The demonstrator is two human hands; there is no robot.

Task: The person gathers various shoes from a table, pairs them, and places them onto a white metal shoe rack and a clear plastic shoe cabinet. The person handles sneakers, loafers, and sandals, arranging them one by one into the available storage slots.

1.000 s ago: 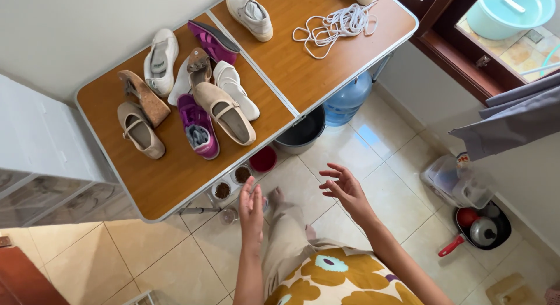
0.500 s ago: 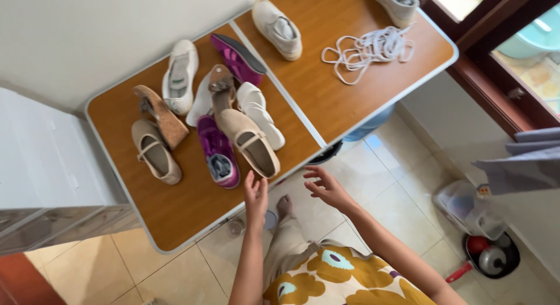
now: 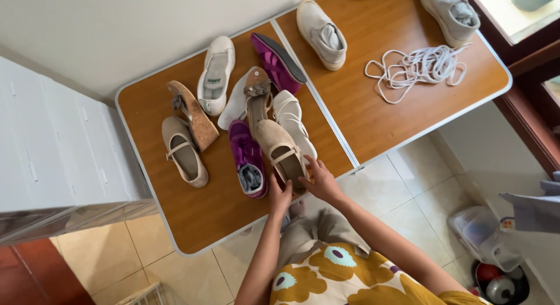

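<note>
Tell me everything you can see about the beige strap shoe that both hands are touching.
The beige strap shoe is a flat, round-toed slip-on that looks like suede or cloth, with one thin strap across its open top and a darker insole. It lies sole down near the front edge of the wooden table, heel toward the person. The left hand and right hand meet at its heel end. A purple shoe lies against its left side, a white shoe against its right, and its toe touches a cork-soled sandal.

**Bright daylight, sharp centre, stretched edges**

You get strong daylight from the window (image 3: 519, 13), blown out to white glare. The table (image 3: 204, 217) is evenly lit and shadows stay soft. Corners bend, perhaps slightly blurred at lower right.
</note>
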